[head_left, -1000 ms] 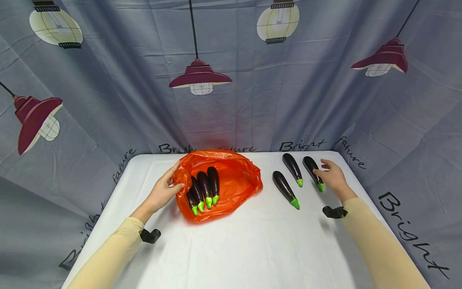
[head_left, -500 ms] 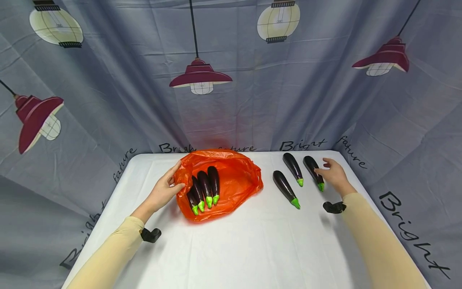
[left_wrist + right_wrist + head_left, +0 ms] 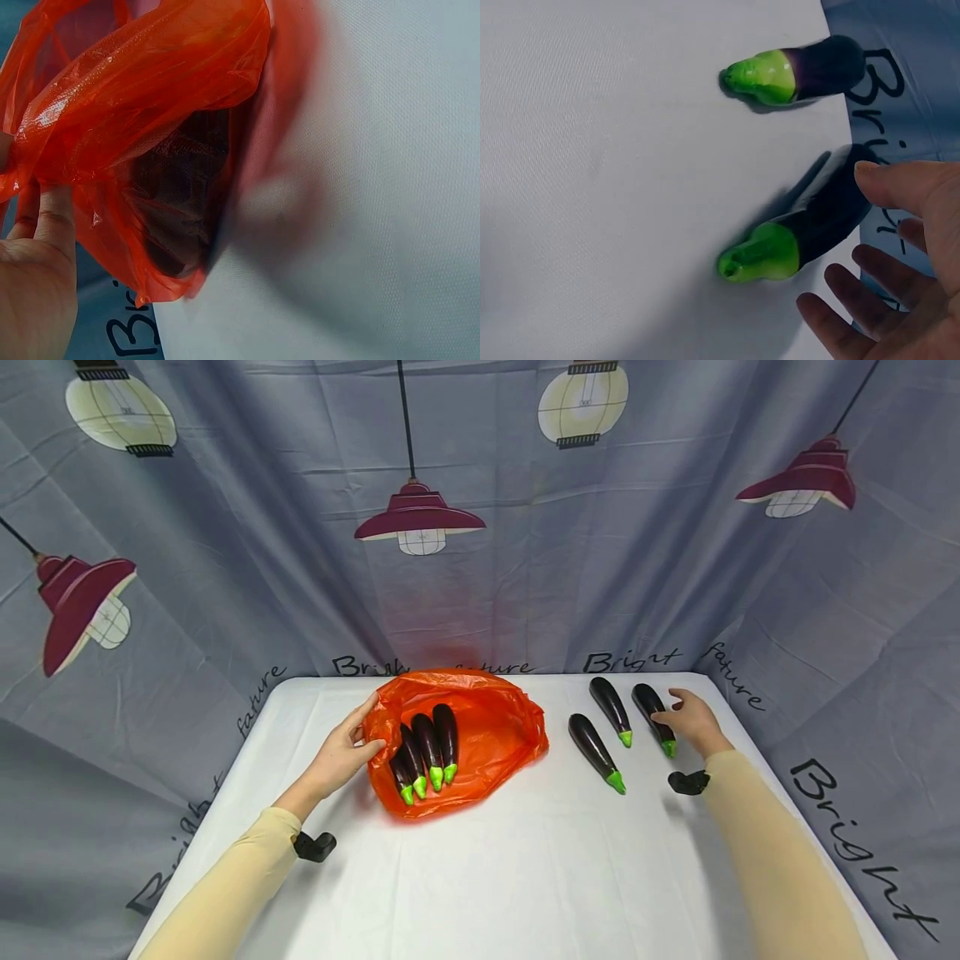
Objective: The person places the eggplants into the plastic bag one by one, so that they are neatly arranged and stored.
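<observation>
A red plastic bag [image 3: 498,727] lies with its mouth spread toward me, and several eggplants [image 3: 426,745] with green stem ends show inside. My left hand [image 3: 341,758] pinches the bag's left rim between thumb and fingers; the left wrist view shows the red film [image 3: 150,90] gathered at that hand [image 3: 37,277]. On the right, my right hand [image 3: 692,723] hovers at the rightmost eggplant [image 3: 648,700], fingers apart and not closed round it. In the right wrist view, the thumb overlaps this eggplant [image 3: 829,206]; contact cannot be told.
Two more eggplants lie to the left of that one, one at the back [image 3: 609,703] and one nearer me [image 3: 591,745]. All rest on a white-covered table [image 3: 480,885]. A grey curtain [image 3: 495,593] with printed lamps hangs behind and at the sides.
My right forearm has swung slightly, while the right hand stays beside the same eggplant. The left hand, bag and eggplants hold their places; the head view has shifted a little.
</observation>
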The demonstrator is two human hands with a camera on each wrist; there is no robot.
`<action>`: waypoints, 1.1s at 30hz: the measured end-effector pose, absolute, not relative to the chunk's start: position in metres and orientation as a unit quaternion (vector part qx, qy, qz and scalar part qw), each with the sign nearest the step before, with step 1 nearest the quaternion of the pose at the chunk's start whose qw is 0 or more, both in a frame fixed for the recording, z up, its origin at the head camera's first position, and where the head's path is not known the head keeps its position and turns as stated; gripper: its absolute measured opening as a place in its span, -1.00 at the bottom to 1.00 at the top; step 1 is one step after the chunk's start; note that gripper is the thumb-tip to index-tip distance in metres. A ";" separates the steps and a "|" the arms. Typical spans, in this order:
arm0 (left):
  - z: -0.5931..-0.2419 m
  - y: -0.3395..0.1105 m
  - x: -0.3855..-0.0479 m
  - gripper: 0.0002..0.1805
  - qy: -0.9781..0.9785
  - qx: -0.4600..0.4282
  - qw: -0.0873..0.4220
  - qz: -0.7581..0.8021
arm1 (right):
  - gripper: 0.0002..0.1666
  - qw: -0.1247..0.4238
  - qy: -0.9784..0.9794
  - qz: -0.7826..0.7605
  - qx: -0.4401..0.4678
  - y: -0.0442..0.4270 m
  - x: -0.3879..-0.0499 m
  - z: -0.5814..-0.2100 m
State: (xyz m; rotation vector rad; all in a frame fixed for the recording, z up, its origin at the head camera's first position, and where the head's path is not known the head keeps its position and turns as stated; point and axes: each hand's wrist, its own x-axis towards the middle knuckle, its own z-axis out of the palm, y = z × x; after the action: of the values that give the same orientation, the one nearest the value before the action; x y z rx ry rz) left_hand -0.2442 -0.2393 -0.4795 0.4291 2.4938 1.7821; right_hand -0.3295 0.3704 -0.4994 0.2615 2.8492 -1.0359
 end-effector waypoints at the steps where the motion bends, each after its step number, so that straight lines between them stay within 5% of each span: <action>1: -0.480 -0.239 -0.244 -0.10 0.806 0.138 0.023 0.575 | -0.04 0.049 0.936 -0.337 0.088 0.370 -0.330 -0.500; 33: -0.480 -0.238 -0.244 -0.10 0.808 0.125 0.033 0.575 | -0.06 0.078 0.943 -0.312 0.087 0.375 -0.336 -0.507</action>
State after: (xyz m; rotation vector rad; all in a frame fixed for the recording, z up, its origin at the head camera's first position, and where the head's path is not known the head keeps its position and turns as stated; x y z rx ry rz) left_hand -0.2437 -0.2381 -0.4801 0.3856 2.4848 1.7704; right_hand -0.3356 0.3748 -0.5071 0.2596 2.8235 -0.9351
